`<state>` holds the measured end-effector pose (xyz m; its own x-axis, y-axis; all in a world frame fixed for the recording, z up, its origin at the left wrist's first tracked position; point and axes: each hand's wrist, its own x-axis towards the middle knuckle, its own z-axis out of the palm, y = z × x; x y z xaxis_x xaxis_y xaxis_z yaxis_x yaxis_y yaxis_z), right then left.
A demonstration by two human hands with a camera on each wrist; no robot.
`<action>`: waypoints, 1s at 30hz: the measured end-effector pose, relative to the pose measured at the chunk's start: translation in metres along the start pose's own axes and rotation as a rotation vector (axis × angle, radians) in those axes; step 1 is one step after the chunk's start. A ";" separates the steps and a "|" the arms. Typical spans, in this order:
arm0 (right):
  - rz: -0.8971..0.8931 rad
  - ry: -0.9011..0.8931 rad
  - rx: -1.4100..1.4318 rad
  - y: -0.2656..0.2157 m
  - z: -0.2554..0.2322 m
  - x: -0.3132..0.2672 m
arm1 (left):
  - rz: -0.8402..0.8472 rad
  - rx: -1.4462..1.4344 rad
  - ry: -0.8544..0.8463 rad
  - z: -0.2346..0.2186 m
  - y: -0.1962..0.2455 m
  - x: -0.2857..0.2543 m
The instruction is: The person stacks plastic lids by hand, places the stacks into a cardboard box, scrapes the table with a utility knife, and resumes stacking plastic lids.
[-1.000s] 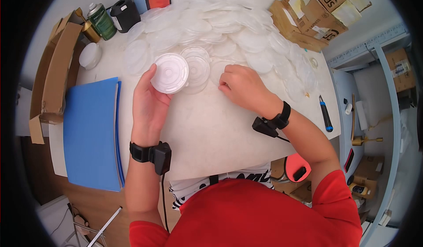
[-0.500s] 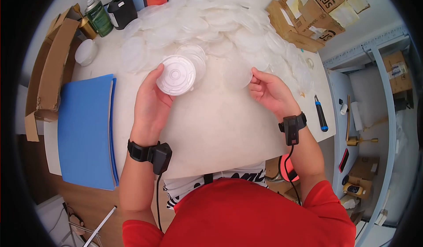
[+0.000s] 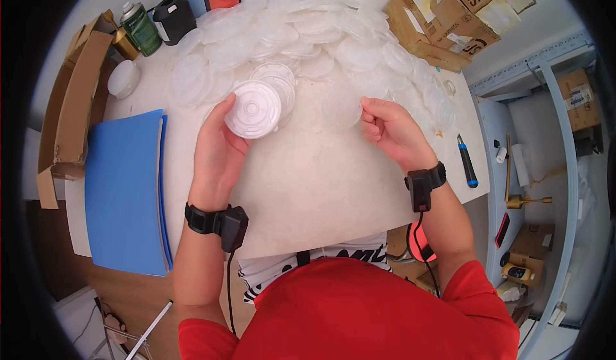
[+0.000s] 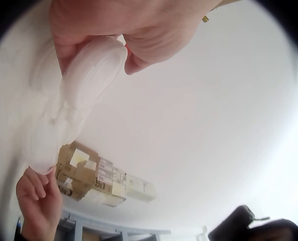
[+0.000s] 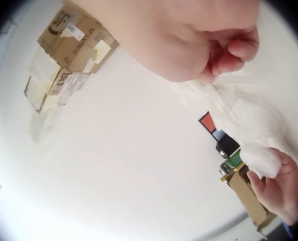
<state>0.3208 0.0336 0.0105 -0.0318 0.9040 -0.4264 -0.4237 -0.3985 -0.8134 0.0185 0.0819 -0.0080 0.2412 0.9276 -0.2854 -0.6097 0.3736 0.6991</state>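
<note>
My left hand (image 3: 218,151) grips a stack of round whitish plastic lids (image 3: 253,110), thumb at the rim, faces turned up toward the head camera. Seen from the left wrist, the stacked lids (image 4: 94,70) show edge-on under the left hand (image 4: 124,25). My right hand (image 3: 393,132) pinches the edge of a thin translucent lid (image 3: 343,111) between thumb and fingertips, other fingers curled. More clear lids (image 3: 283,76) lie on the table just behind the held stack. In the right wrist view the right hand (image 5: 204,40) hides its own lid.
A wide heap of translucent lids (image 3: 308,36) covers the table's back. To the right lie a utility knife (image 3: 467,162) and cardboard boxes (image 3: 443,23). On the left are a blue folder (image 3: 125,190), an open carton (image 3: 80,103), a green spray can (image 3: 141,29) and a black bottle (image 3: 174,20).
My right hand has moved from the table's middle to the right, turned over, and lifted a single lid, held nearly still since half a second ago. The left hand keeps its stack, tilted slightly differently.
</note>
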 end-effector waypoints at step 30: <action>-1.302 -0.212 -1.545 0.014 0.082 -0.023 | -0.141 -0.033 -0.205 0.015 -0.008 -0.008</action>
<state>0.2416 0.0201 0.0408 -0.5398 0.6599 0.5226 0.6892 0.7029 -0.1758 0.0323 0.0715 -0.0011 0.4713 0.8494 -0.2375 -0.5828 0.5020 0.6390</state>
